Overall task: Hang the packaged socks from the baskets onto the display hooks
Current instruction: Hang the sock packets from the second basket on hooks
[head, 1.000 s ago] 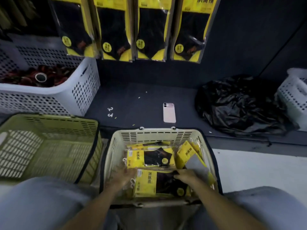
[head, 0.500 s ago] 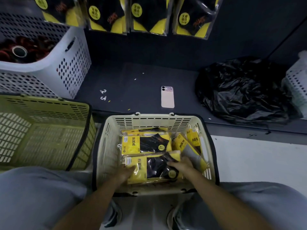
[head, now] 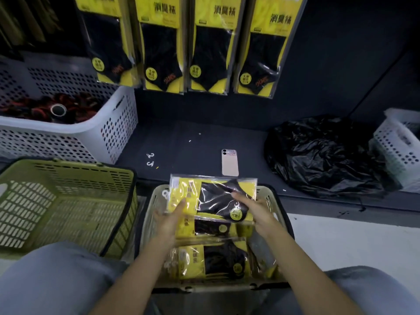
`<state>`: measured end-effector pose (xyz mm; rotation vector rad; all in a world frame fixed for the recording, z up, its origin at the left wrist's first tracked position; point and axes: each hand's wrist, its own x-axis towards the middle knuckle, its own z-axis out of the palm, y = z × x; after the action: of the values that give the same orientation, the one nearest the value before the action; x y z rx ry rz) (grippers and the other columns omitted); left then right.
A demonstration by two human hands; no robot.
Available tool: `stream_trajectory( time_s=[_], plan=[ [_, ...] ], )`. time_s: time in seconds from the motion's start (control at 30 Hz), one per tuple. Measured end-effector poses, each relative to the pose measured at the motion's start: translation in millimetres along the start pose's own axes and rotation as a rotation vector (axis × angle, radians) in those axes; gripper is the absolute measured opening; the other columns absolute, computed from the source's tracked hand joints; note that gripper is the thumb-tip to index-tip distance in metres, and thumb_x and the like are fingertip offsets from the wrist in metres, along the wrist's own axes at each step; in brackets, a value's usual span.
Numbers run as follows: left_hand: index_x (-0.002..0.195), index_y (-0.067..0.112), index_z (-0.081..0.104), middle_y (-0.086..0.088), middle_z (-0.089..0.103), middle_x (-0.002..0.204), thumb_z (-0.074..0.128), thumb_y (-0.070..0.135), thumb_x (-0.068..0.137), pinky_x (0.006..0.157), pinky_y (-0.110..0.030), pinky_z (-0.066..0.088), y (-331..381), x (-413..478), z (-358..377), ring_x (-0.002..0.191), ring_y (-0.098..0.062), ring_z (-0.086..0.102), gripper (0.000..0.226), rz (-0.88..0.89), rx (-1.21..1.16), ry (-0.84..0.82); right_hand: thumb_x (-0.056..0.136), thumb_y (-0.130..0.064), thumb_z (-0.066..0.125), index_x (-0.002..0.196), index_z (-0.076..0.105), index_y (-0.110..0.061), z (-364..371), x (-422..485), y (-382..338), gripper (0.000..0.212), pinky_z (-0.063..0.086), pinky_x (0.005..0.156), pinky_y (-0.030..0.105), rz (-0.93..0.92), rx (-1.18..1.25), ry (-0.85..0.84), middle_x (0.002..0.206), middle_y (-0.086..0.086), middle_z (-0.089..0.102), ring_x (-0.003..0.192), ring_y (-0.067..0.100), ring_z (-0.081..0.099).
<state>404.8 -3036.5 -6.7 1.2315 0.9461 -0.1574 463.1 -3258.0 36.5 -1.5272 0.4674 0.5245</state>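
A yellow-and-black sock package (head: 213, 196) in clear wrap is lifted above the cream basket (head: 273, 201), lying sideways with its white hook at the left. My left hand (head: 170, 220) grips its left yellow end with the thumb on top. My right hand (head: 254, 211) holds the right end, fingers lying over the black sock. More sock packages (head: 211, 261) lie in the basket beneath. Several matching hung packages (head: 208, 45) fill the display wall above.
An olive basket (head: 66, 205) stands to the left. A white basket (head: 68, 128) with red-black items sits on the dark shelf at far left. A pink phone (head: 230, 163), two small white hooks (head: 150, 159), a black plastic bag (head: 322, 153) and another white basket (head: 397, 146) lie on the shelf.
Both hands were down in the cream basket on a package; they have now lifted one package up out of it. The view tilted up toward the hung packages.
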Motion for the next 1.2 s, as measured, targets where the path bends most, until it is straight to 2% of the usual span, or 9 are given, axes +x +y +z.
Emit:
stream_trajectory(
  time_s=[0.13,0.23,0.33,0.4,0.53,0.7,0.9,1.1,1.2],
  plan=[
    [0.133,0.014,0.043,-0.011,0.059,0.124,0.071,0.045,0.071,0.087,-0.035,0.048,40,-25,15,0.106,-0.022,0.059,0.075,-0.097,-0.437,-0.41,0.037,-0.045,0.092,0.12,0.064,-0.012,9,-19,-22,0.093,0.048,0.099,0.047,-0.025,0.258,-0.079,0.11,0.005,0.072,0.107,0.025,0.066],
    [0.135,0.014,0.045,-0.012,0.059,0.13,0.066,0.035,0.079,0.103,-0.038,0.043,58,-45,33,0.12,-0.021,0.056,0.064,0.067,-0.395,-0.548,0.046,-0.045,0.092,0.138,0.048,-0.014,16,-29,-30,0.106,0.05,0.096,0.047,-0.032,0.359,-0.129,0.132,0.011,0.059,0.123,0.031,0.055],
    [0.126,0.012,0.052,-0.008,0.068,0.116,0.065,0.03,0.082,0.092,-0.034,0.051,78,-63,41,0.107,-0.018,0.065,0.05,0.202,-0.33,-0.506,0.044,-0.05,0.091,0.14,0.044,-0.015,15,-40,-44,0.113,0.039,0.108,0.05,-0.113,0.336,-0.155,0.135,0.01,0.056,0.127,0.03,0.051],
    [0.113,0.016,0.055,0.0,0.074,0.099,0.065,0.03,0.082,0.082,-0.031,0.056,91,-69,40,0.093,-0.013,0.07,0.036,0.298,-0.263,-0.457,0.049,-0.047,0.089,0.131,0.049,-0.016,10,-46,-57,0.096,0.042,0.106,0.047,-0.255,0.25,-0.092,0.129,0.008,0.061,0.117,0.026,0.059],
    [0.114,0.027,0.061,0.006,0.071,0.11,0.071,0.04,0.073,0.092,-0.035,0.05,121,-82,39,0.104,-0.013,0.065,0.045,0.513,-0.094,-0.409,0.079,-0.028,0.075,0.132,0.048,-0.021,6,-51,-92,0.06,0.038,0.11,0.033,-0.577,0.044,0.072,0.132,-0.008,0.05,0.125,0.011,0.047],
    [0.102,0.036,0.063,0.019,0.072,0.091,0.074,0.036,0.075,0.062,-0.006,0.047,152,-100,53,0.083,0.007,0.066,0.029,0.732,0.118,-0.357,0.08,-0.021,0.073,0.103,0.064,-0.022,20,-67,-144,0.025,0.051,0.078,0.012,-0.812,-0.034,-0.013,0.1,-0.01,0.07,0.093,0.002,0.066],
    [0.097,0.03,0.065,0.02,0.072,0.089,0.079,0.054,0.048,0.057,-0.004,0.046,179,-113,62,0.079,0.006,0.067,0.056,0.779,0.152,-0.369,0.068,-0.039,0.075,0.087,0.067,-0.013,16,-75,-173,0.033,0.054,0.066,0.016,-0.783,0.05,-0.081,0.087,-0.001,0.075,0.082,0.011,0.071],
    [0.103,0.035,0.064,0.019,0.072,0.094,0.054,0.068,0.064,0.076,-0.018,0.044,201,-110,69,0.088,0.005,0.066,0.052,0.744,0.181,-0.448,0.082,-0.028,0.069,0.093,0.066,-0.006,7,-66,-185,0.025,0.057,0.082,0.031,-0.748,0.096,-0.084,0.094,0.009,0.075,0.091,0.024,0.071],
    [0.094,0.041,0.065,0.023,0.071,0.09,0.053,0.061,0.072,0.072,-0.01,0.04,221,-108,72,0.085,0.012,0.063,0.032,0.814,0.144,-0.389,0.087,-0.024,0.066,0.093,0.067,-0.009,0,-59,-201,0.015,0.053,0.09,0.035,-0.761,0.128,-0.037,0.096,0.006,0.075,0.094,0.021,0.07]
  ],
)
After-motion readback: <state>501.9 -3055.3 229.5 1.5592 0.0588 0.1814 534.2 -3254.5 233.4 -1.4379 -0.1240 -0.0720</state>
